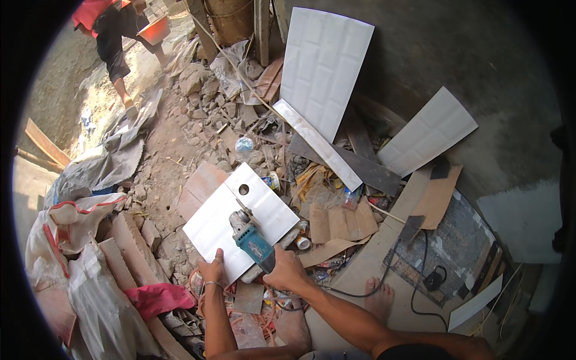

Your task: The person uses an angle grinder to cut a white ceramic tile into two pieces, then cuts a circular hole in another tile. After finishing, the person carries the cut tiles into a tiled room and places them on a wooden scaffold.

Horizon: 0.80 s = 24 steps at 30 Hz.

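Observation:
A teal angle grinder is in my right hand, whose fingers wrap round its dark rear body. Its metal head and disc lie over a white tile, just below a round dark hole in the tile. I cannot tell whether the disc touches the surface. My left hand grips the tile's near edge, thumb on top and the other fingers mostly hidden. The tile rests low over rubble. From the grinder's rear, a black cord runs off to the right.
Two white brick-patterned panels lean against the grey wall. Broken stones, cardboard and a plastic bottle litter the ground. White sacks lie at left. My bare foot is near the cord. At upper left another person carries an orange bucket.

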Available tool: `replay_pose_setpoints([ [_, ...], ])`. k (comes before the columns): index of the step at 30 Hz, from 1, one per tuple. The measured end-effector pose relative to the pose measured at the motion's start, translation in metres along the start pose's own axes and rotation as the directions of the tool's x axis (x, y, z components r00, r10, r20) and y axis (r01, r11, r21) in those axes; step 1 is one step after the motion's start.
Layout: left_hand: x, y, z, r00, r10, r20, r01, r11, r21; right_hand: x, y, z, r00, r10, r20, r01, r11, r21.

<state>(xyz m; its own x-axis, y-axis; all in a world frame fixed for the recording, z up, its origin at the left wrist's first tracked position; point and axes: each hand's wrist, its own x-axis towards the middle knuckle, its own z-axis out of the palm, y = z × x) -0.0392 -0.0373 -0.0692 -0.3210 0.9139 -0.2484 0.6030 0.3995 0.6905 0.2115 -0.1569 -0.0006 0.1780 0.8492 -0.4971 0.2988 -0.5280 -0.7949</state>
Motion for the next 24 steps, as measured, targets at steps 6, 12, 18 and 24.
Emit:
replay_pose_setpoints([
  [6, 0.001, -0.001, 0.000, 1.000, 0.008, 0.015, -0.008, 1.000, 0.004, -0.003, 0.004, 0.002, 1.000, 0.005, -0.005, -0.005, 1.000, -0.002],
  [12, -0.004, 0.006, 0.000, 1.000, 0.005, -0.009, -0.005, 0.999, 0.046, -0.006, 0.006, 0.001, 1.000, 0.004, -0.009, -0.004, 1.000, 0.002],
  [18, -0.007, 0.011, -0.001, 0.999, 0.032, -0.004, -0.031, 0.998, 0.062, -0.008, 0.000, -0.004, 0.999, 0.023, 0.033, -0.024, 0.999, 0.031],
  [24, -0.007, 0.009, 0.003, 1.000, -0.020, -0.019, 0.020, 0.999, -0.044, -0.012, -0.001, -0.009, 0.998, 0.033, 0.053, -0.034, 0.999, 0.023],
])
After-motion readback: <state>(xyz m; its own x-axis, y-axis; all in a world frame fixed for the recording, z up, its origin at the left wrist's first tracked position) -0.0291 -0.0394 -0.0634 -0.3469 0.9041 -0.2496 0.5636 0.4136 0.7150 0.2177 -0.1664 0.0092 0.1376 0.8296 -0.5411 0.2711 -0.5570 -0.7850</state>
